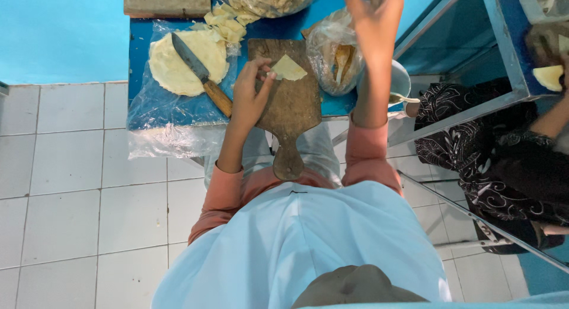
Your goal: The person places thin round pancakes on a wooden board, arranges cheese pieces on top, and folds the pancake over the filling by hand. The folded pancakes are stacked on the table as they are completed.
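Left hand (249,95) pinches the small dough triangle (288,68) at its left corner, on the wooden board (290,107) mid-worktop. Right hand (374,13) hangs raised above the far edge, fingers loosely curled; what it holds, I cannot tell. Left hand's nearer.

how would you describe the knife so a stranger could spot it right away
Start at the blue table and find the round pale dough sheet on clear plastic at its left. The knife lies diagonally across it, dark blade on the dough, brown wooden handle pointing toward the cutting board.
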The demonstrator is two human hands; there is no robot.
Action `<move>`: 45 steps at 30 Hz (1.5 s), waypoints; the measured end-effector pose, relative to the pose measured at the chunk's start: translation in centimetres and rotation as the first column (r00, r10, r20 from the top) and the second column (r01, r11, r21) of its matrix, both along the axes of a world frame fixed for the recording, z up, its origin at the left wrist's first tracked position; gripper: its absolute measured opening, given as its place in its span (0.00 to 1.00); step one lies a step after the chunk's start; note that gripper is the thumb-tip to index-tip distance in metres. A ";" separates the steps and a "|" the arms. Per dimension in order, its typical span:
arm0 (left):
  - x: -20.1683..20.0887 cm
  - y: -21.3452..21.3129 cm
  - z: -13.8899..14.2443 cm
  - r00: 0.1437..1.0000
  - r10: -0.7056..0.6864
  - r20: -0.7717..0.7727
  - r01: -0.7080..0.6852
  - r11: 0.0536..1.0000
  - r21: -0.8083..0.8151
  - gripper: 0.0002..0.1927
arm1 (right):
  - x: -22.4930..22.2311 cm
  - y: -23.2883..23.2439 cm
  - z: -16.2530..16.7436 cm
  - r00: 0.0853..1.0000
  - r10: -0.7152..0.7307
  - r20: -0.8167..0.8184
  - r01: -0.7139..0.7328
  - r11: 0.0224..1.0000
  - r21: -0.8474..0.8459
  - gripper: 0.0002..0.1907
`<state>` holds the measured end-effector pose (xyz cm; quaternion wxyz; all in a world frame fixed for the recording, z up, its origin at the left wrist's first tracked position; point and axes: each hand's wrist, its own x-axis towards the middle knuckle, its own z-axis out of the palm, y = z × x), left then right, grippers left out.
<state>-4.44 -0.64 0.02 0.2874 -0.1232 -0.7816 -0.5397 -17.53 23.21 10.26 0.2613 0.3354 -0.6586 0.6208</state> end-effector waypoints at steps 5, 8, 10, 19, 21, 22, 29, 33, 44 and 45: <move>-0.8 0.3 -0.2 0.956 0.277 -0.093 -0.291 0.875 -0.388 0.15 | 5.8 2.2 -3.0 0.862 -0.481 -0.160 0.483 0.685 0.545 0.26; -1.4 1.5 -0.2 0.938 0.346 -0.011 -0.302 0.803 -0.513 0.19 | 7.2 2.8 -5.7 0.706 -0.694 -0.138 0.545 0.409 0.732 0.28; -1.8 2.3 -0.2 0.923 0.383 0.043 -0.294 0.772 -0.564 0.21 | 7.8 3.1 -7.6 0.713 -0.680 -0.170 0.555 0.400 0.729 0.32; -3.5 2.8 -0.2 0.952 0.305 0.005 -0.256 0.810 -0.528 0.13 | 6.6 2.7 -11.4 0.760 -0.650 -0.006 0.524 0.607 0.598 0.29; -3.7 2.9 0.0 0.959 0.280 -0.042 -0.267 0.843 -0.467 0.12 | 6.7 2.9 -11.3 0.766 -0.642 0.031 0.513 0.639 0.573 0.29; -3.8 2.9 0.1 0.969 0.246 0.026 -0.213 0.884 -0.416 0.11 | 6.9 3.0 -11.1 0.775 -0.630 0.049 0.508 0.667 0.545 0.28; -3.6 2.1 0.9 0.992 0.101 0.078 -0.085 0.977 -0.194 0.13 | 7.8 3.2 -9.8 0.773 -0.631 -0.062 0.510 0.560 0.653 0.33; -3.7 2.0 1.1 0.989 0.085 0.119 -0.064 0.983 -0.175 0.14 | 7.3 2.1 -10.0 0.704 -0.704 -0.098 0.508 0.402 0.762 0.32; -4.0 2.0 1.4 0.990 0.095 0.101 -0.072 0.975 -0.208 0.14 | 5.4 1.5 -10.1 0.643 -0.745 -0.178 0.631 0.384 0.674 0.23; -3.8 1.9 1.4 0.991 0.091 0.094 -0.069 0.974 -0.218 0.14 | 5.4 1.6 -10.0 0.652 -0.730 -0.204 0.663 0.418 0.621 0.21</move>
